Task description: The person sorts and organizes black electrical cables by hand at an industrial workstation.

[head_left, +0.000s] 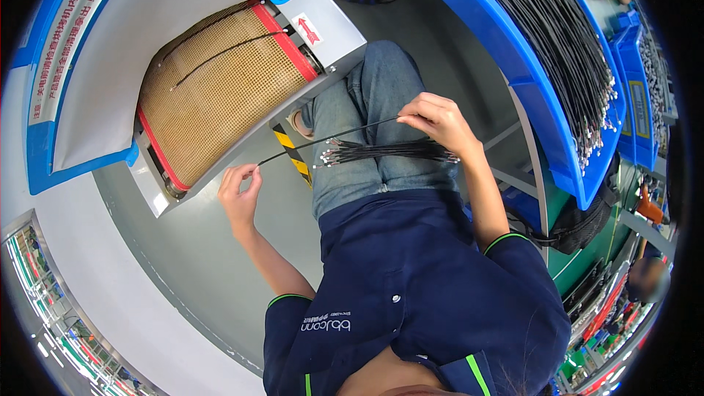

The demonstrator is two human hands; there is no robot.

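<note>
A thin black cable (352, 130) is stretched between my hands above my lap. My left hand (239, 196) pinches one end between thumb and fingertips, beside the conveyor's near edge. The other end sits in the pinch of my right hand (440, 123), which is over my thigh. Across my jeans, below that cable, lies a bundle of black cables (392, 151) with pale and reddish tips. Two similar dark cables rest on the tan mesh conveyor belt (213, 106); the nearer cable (229, 48) runs slantwise over it.
A blue-and-white machine hood (158, 18) arches over the belt at upper left. To the right, a large blue bin (513, 66) holds many black cables, with a smaller blue bin (639, 103) beyond. A black bag (587, 224) hangs by the bench.
</note>
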